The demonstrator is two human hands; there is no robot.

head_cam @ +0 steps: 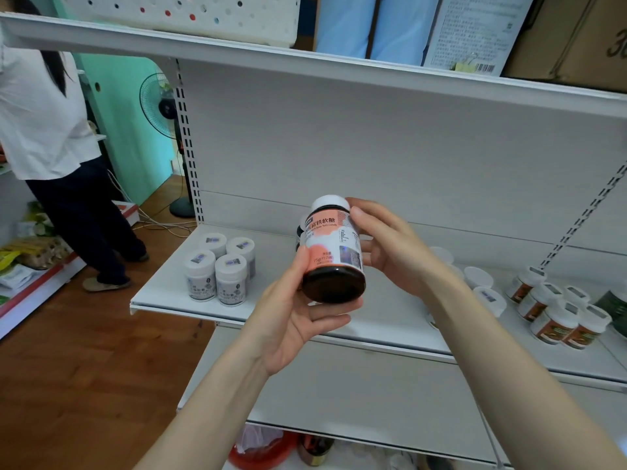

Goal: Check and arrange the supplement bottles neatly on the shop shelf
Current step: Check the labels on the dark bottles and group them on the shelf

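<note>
**Item:** dark supplement bottle [334, 252], pink label, white cap. Held tilted, base toward the camera, in the air above the shelf [169, 284].

**Grip:** left hand [298, 320], at six o'clock of the bottle, curls round the base. Right hand [390, 252], at three o'clock, holds the upper side near the cap.

**Hazards:** the smooth base may slip while being turned. A careless set-down could topple the white jars [220, 269] at nine o'clock.

Both bare forearms are reaching forward and converging. The left hand [295, 313] is cupping the base of a dark, pink-labelled, white-capped plastic bottle [330, 245], and the right hand [390, 245] is curling round its upper right side.
</note>
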